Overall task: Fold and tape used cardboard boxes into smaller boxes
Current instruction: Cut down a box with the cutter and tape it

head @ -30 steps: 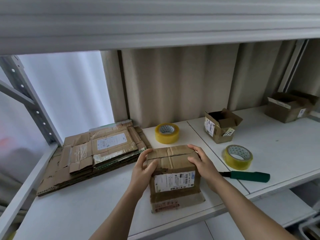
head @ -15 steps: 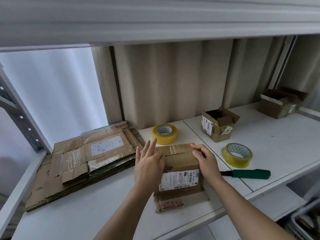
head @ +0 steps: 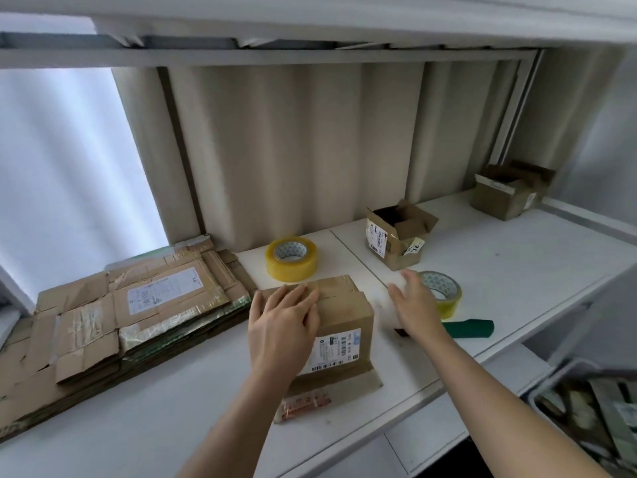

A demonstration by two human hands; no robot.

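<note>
Fingers [head: 296,298] of the left hand [head: 281,329] lie straight and flat on the closed top flaps of the small brown cardboard box with a white barcode label [head: 339,327], pressing them down and gripping nothing. The right hand [head: 415,310] is spread and empty, hovering just beside the yellowish roll of clear packing tape nearest it [head: 443,293]; contact cannot be confirmed, as the hand is blurred.

Progress: the box stands at the front of the white shelf [head: 517,270], folded shut, with no fresh tape seen across the seam. A bottom flap juts out toward the viewer. Two brown open-topped boxes [head: 396,236] [head: 506,194] sit further right, apparently unsealed. A stack of flattened brown cardboard [head: 120,315] on the left awaits folding. Judged early in the batch.

Change: half a second ago the right hand held the box's right upper edge; it has since let go and moved toward the tape. The left hand has stayed on the top.
</note>
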